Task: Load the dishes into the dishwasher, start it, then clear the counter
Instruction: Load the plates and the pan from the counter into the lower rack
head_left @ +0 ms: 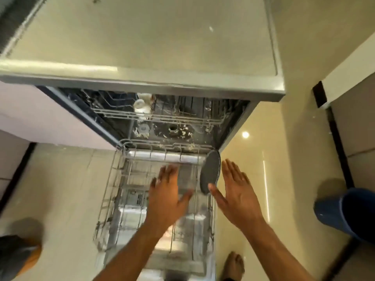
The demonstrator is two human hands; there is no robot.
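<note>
Glossy cream floor tiles (243, 209) surrounded the open dishwasher (142, 122), its lower rack (113, 199) pulled out. Both hands hovered with straight, spread fingers, holding nothing: left hand (168, 195) over the rack, right hand (237, 191) beside it. 1 grey plate (210, 172) stood on edge just past the right thumb, long axis running toward the tub. It likely wanted seating firmly between tines before release.
</note>
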